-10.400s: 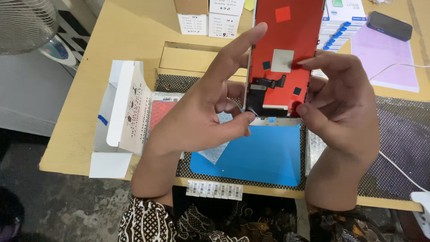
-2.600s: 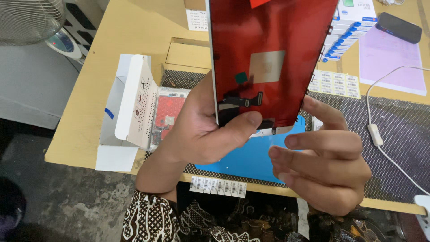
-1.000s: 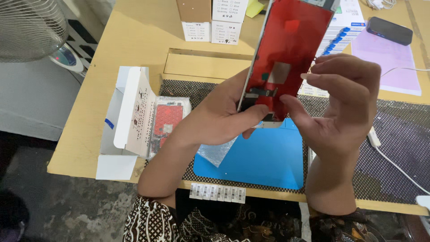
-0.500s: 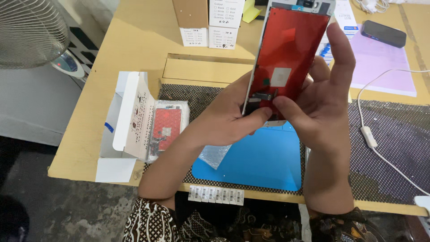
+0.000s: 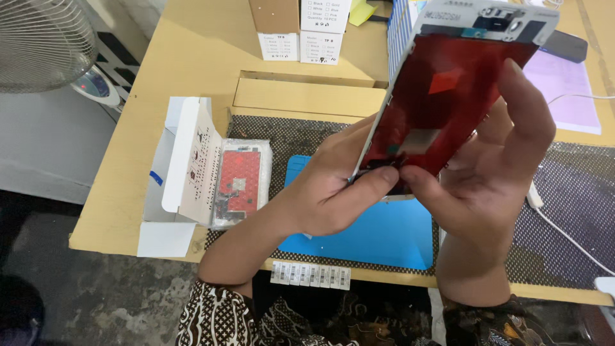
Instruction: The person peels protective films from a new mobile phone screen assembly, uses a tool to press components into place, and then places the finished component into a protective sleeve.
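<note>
I hold a phone screen panel point(image 5: 448, 96) upright in front of me, its red back toward me and a white strip at its top. My left hand point(image 5: 327, 192) pinches the panel's lower left edge, thumb by the dark flex cables. My right hand point(image 5: 493, 166) cradles the panel from the right, fingers up along its side and thumb at the bottom edge. Under my hands lies a blue work mat point(image 5: 378, 230) on a black mesh mat point(image 5: 576, 211).
An open white box point(image 5: 182, 166) holds another red-backed panel in a bag point(image 5: 238, 182) at left. Cardboard boxes point(image 5: 301, 29) stand at the back, a purple sheet point(image 5: 570, 83) and dark phone point(image 5: 564, 45) at right, a white cable point(image 5: 564, 230) and a fan point(image 5: 41, 41) off the table.
The panel has come nearer and tilted with its top to the right. My right hand's fingers shifted from spread in front of the panel to wrapping its right side.
</note>
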